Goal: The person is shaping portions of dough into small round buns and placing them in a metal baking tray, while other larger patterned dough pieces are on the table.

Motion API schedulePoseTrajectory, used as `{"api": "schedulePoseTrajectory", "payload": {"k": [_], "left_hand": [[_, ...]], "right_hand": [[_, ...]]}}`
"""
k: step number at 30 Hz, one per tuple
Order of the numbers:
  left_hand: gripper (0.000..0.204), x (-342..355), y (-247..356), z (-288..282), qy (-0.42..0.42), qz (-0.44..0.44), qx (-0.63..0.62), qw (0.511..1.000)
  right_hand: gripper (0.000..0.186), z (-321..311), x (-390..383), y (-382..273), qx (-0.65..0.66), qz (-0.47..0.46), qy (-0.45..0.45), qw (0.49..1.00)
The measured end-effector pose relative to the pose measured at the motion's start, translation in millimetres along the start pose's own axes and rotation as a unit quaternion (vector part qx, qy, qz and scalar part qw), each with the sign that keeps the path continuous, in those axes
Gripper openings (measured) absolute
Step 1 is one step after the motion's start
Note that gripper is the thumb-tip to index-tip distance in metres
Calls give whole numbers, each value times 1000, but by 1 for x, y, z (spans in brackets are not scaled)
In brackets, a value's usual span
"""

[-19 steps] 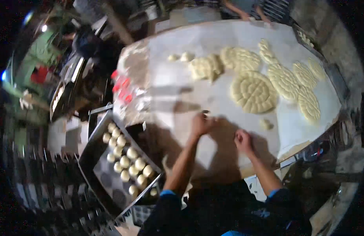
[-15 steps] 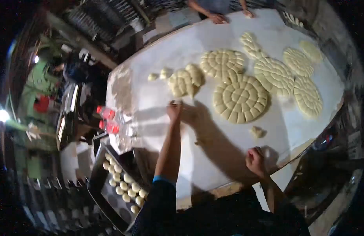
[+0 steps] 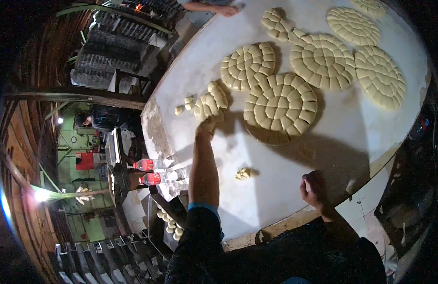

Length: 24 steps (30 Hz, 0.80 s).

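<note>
left hand [image 3: 208,127]: stretched far out over the desk [image 3: 370,142], fingers together on the near edge of a small cluster of dough pieces [image 3: 210,102]; whether the grip is truly clamped on a piece i cannot tell, the hand hides it.
right hand [image 3: 313,189]: near the front edge of the desk, in shadow, fingers curled together, seemingly on nothing.
cluster of dough pieces: left of the scored dough round [image 3: 280,105], with a few loose bits [image 3: 183,105] further left of it.
scored dough round: mid-desk, cut into a ring pattern; more rounds like it lie beyond and to the right of it.
dough scrap [image 3: 244,173]: a small lump, nearer the person than the scored round, between the two arms.
bottles [image 3: 148,172]: two red ones, off the desk's left edge.
tray of dough balls [image 3: 170,222]: below the bottles, left of the person's sleeve.
</note>
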<state>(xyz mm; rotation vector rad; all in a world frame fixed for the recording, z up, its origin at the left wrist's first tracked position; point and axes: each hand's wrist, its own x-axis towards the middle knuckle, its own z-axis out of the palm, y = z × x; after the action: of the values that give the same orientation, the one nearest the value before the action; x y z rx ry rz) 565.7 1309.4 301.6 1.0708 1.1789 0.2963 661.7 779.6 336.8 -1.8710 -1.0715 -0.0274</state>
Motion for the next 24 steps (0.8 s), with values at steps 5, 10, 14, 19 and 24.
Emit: {"api": "schedulePoseTrajectory", "payload": {"k": [5, 10, 14, 19, 24], "left_hand": [[40, -53, -117, -58, 268, 162, 126, 941], [40, -240, -167, -13, 300, 267, -94, 911], [34, -325, -249, -33, 103, 128, -189, 968], [38, -403, -275, 7, -48, 328, -156, 930], [43, -428, -259, -5, 227, 459, 133, 848]], "right_hand": [[10, 39, -54, 44, 241, 310, -140, 909], [8, 8, -10, -18, 104, 42, 4, 994], [18, 53, -44, -36, 205, 70, -116, 969], [28, 123, -117, -172, 381, 139, -143, 903], [33, 133, -116, -113, 255, 87, -52, 962]]}}
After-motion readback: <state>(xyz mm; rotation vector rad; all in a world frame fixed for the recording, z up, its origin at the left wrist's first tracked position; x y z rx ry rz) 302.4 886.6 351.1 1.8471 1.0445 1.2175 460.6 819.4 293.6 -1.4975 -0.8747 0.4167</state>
